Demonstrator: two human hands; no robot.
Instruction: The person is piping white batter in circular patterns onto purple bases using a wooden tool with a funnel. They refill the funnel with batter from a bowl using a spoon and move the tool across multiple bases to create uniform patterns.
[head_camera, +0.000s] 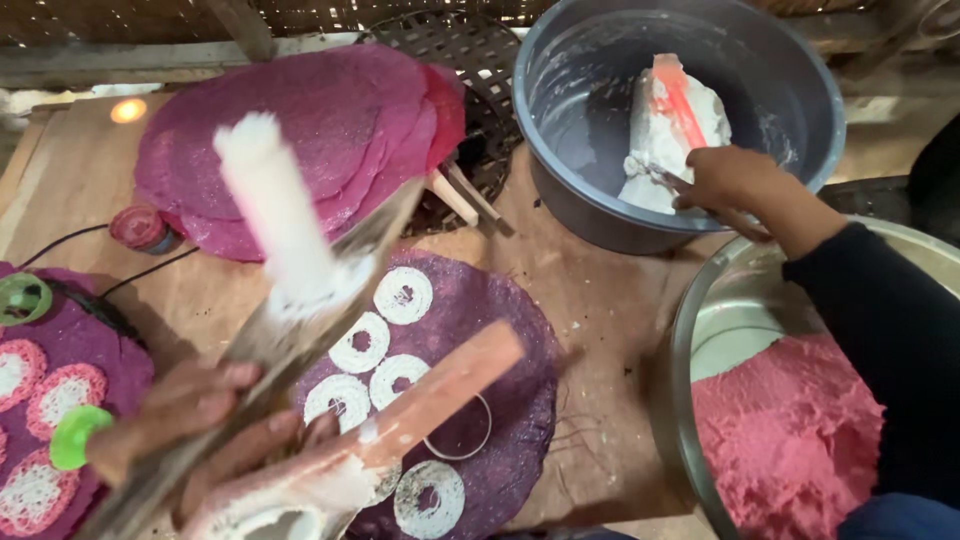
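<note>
My left hand grips a long metal press, blurred by motion. A white cylinder of dough sticks out of its top, and a dough-smeared pinkish wooden handle crosses in front of it. Under the press lies a round purple woven mat carrying several white dough rings. My right hand, in a dark sleeve, reaches over the rim of a grey basin. Its fingers are closed on the lower edge of a white dough lump, which has an orange-pink scraper stuck in it.
A stack of pink round mats lies at the back over a black woven tray. At the left, a purple mat holds pink rings and green ring moulds. A steel bowl of pink dough stands at the right. A small red lid rests on the wooden table.
</note>
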